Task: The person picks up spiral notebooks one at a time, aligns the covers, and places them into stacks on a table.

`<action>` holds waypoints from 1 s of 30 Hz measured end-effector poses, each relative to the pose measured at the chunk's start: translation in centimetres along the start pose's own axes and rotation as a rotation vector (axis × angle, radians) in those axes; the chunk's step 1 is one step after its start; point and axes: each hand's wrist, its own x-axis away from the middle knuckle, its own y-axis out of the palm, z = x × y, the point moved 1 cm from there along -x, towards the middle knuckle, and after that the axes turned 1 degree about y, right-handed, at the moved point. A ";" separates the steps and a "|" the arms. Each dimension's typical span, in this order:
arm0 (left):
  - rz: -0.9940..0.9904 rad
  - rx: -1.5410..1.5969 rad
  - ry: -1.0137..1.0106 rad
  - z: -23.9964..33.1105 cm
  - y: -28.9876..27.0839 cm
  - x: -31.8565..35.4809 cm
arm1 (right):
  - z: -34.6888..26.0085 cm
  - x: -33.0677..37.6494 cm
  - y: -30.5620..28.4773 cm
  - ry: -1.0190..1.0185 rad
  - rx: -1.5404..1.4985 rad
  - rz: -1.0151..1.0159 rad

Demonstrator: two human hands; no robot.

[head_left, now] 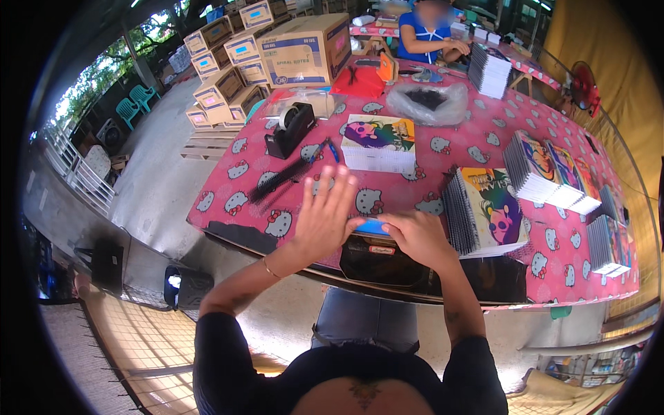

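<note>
My left hand (pixel 326 211) is spread flat with its fingers stretched out, palm down over the near edge of the table. Its thumb points at a short blue strip (pixel 373 227) that lies along that edge. At the strip's right end, the fingers and thumb of my right hand (pixel 418 236) are closed on it; some fingertips are hidden. Below the strip is a black panel (pixel 377 263) with a small red-and-white label. Right of my right hand stands a stack of spiral notebooks (pixel 487 207) with a colourful portrait cover. Beyond my hands sits another notebook stack (pixel 379 145).
Black spiral coils (pixel 280 181) and a blue-handled tool (pixel 333 150) lie left on the pink patterned tablecloth (pixel 277 223), near a black tape dispenser (pixel 294 131). More notebook stacks (pixel 546 169) stand right. A plastic bag (pixel 427 104) lies farther back; a co-worker (pixel 425 41) sits opposite.
</note>
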 end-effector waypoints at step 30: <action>-0.108 0.146 0.429 5.8 -0.1 0.9 | 4.4 8.0 5.8 0.331 -0.890 0.487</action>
